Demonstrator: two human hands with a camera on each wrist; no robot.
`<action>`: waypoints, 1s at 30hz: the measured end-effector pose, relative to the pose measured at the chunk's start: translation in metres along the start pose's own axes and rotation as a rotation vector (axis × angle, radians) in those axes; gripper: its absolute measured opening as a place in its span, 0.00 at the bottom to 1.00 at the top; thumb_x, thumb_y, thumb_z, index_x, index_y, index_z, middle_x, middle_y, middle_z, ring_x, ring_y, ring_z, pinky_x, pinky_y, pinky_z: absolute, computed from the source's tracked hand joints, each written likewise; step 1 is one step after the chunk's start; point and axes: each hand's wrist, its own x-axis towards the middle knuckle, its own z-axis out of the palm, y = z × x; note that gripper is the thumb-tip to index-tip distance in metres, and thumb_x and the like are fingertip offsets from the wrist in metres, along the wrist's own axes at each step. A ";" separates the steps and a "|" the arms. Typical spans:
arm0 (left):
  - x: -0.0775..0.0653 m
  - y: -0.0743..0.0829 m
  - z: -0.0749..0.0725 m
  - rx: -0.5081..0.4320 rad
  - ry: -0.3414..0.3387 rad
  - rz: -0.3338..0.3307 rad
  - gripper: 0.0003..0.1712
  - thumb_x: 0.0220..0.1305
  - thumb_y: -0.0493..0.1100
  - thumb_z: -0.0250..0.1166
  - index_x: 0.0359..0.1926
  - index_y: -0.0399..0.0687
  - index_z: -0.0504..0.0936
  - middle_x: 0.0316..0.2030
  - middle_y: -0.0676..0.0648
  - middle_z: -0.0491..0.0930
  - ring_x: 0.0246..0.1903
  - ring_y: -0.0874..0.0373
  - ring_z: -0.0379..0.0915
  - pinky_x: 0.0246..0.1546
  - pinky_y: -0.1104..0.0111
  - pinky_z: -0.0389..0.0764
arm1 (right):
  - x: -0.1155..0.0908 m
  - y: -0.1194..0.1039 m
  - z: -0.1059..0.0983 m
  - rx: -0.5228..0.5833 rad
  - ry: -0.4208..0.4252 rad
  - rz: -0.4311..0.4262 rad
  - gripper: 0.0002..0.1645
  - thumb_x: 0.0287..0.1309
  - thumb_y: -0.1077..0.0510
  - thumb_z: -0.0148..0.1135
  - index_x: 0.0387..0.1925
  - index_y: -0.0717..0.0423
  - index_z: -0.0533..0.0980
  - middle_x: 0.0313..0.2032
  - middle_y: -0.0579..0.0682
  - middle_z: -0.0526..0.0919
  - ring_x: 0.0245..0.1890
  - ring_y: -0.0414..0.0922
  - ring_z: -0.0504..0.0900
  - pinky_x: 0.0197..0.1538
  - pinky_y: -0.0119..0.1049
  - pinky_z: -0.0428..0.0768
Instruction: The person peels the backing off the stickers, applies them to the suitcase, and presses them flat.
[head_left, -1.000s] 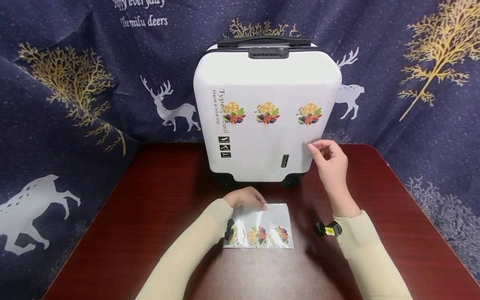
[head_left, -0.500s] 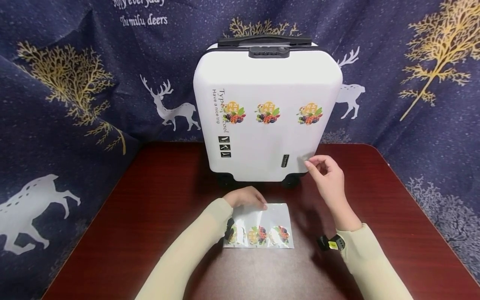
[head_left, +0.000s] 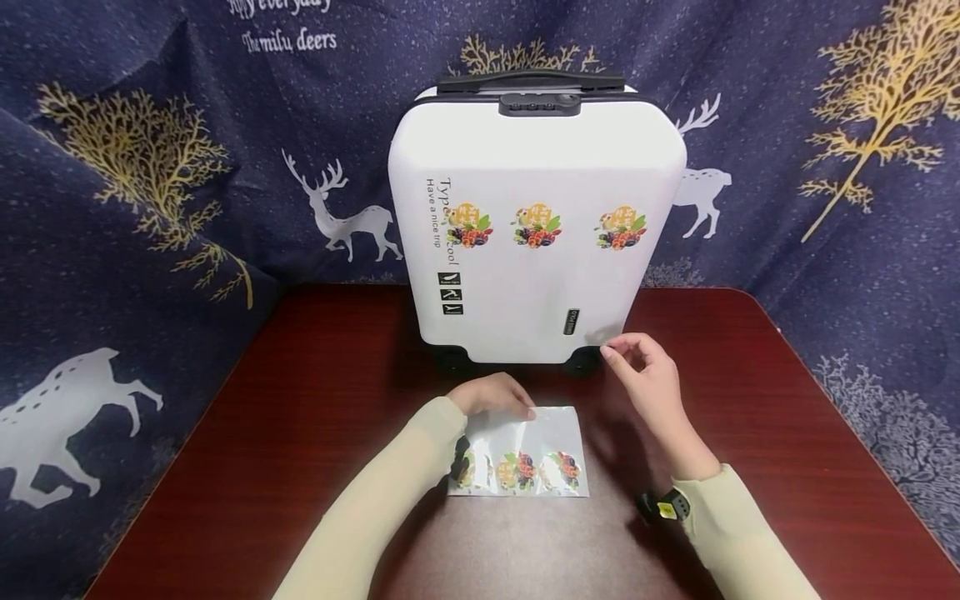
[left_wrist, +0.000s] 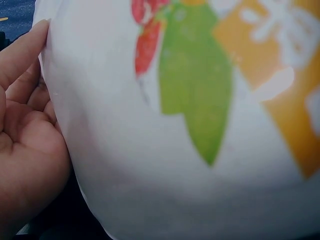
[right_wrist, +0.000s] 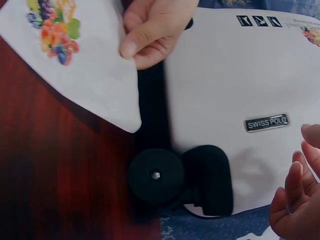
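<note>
A white sticker sheet (head_left: 557, 427) with a row of fruit stickers along its near edge is pinched by my left hand (head_left: 491, 395). Thumb and fingers meet at the sheet's edge in the right wrist view, where the left hand (right_wrist: 159, 31) also shows. My right hand (head_left: 651, 373) hovers by the lower right corner of a white suitcase (head_left: 517, 292), its fingers loosely bent; I see nothing between them. Three fruit stickers (head_left: 537, 227) sit in a row across the suitcase front. The right hand (right_wrist: 300, 200) is partly cut off in its own wrist view.
The suitcase stands upright on black wheels (head_left: 581, 362) at the back of the dark red table (head_left: 315, 417). A "SWISS POLO" badge (right_wrist: 266, 122) is low on its front. Behind hangs a dark blue cloth (head_left: 225, 75) with deer and tree prints.
My right hand has moved down and slightly left, from beside the suitcase's right edge to its lower corner. The left hand and the sticker sheet have stayed in place.
</note>
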 end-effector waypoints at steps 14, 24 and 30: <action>-0.001 0.001 0.002 -0.016 0.005 -0.008 0.12 0.58 0.45 0.71 0.43 0.48 0.89 0.51 0.47 0.84 0.51 0.55 0.75 0.63 0.58 0.72 | -0.021 0.014 0.002 -0.096 -0.113 0.054 0.12 0.62 0.54 0.66 0.43 0.58 0.79 0.32 0.42 0.78 0.31 0.31 0.71 0.35 0.24 0.71; -0.003 0.001 0.002 -0.032 0.007 0.009 0.13 0.59 0.43 0.71 0.44 0.45 0.88 0.50 0.46 0.84 0.48 0.57 0.75 0.60 0.61 0.74 | -0.026 0.023 0.001 -0.135 -0.223 0.093 0.14 0.63 0.52 0.65 0.45 0.57 0.78 0.36 0.52 0.81 0.32 0.35 0.74 0.36 0.27 0.74; -0.005 0.000 0.003 -0.052 0.014 0.015 0.14 0.60 0.44 0.70 0.46 0.45 0.88 0.52 0.45 0.83 0.49 0.56 0.74 0.61 0.59 0.73 | -0.024 0.026 0.000 -0.150 -0.276 0.094 0.15 0.62 0.53 0.66 0.46 0.57 0.78 0.37 0.54 0.82 0.33 0.38 0.75 0.37 0.28 0.76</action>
